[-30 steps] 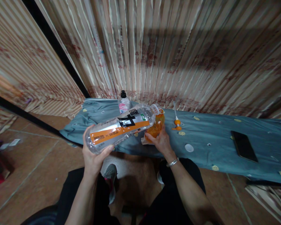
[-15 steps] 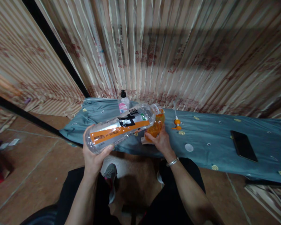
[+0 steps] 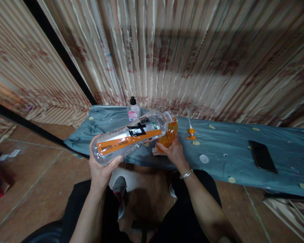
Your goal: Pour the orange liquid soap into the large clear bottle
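Observation:
My left hand is wrapped round the base of a large clear plastic bottle with an orange and silver label. The bottle is tilted, its open neck at the mouth of an orange translucent bottle. Around that orange bottle my right hand is closed, holding it over the near edge of the bench. A pale cloth or tissue lies by its base. Right of it rests an orange pump top with a white tube. A white round cap lies nearer me.
A clear bottle with a black cap stands at the back left of the cloth-covered bench. A black phone lies to the right. Behind the bench hangs a striped curtain; a black pole slants at left.
Both hands and both bottles hold nearly the same position. The view has shifted very slightly; nothing was taken hold of or let go.

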`<state>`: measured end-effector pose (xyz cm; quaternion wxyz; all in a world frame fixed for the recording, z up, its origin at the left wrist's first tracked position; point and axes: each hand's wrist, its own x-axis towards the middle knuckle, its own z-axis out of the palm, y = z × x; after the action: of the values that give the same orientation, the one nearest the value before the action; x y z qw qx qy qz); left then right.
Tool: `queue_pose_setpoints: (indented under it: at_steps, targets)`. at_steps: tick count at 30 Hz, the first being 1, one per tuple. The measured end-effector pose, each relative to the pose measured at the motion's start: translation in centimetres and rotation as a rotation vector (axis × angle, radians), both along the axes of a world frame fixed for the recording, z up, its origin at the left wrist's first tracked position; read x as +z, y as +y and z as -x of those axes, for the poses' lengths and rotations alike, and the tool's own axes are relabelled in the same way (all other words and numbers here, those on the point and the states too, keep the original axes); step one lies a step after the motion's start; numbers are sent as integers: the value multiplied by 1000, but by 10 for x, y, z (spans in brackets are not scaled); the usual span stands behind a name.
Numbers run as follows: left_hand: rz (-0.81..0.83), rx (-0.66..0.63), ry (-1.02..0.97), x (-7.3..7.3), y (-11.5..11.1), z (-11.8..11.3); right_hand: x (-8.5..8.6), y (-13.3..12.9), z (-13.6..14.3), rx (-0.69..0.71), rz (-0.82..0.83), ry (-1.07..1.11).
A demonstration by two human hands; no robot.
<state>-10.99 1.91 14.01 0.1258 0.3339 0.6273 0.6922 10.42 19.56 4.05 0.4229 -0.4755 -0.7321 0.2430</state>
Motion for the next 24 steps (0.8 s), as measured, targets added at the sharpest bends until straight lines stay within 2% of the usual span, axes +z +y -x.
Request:
queue_pose_setpoints:
  at_steps: [24]
  targets:
    - [1,10,19,3,0,-2,0,-1,-1,-6,-8,-11]
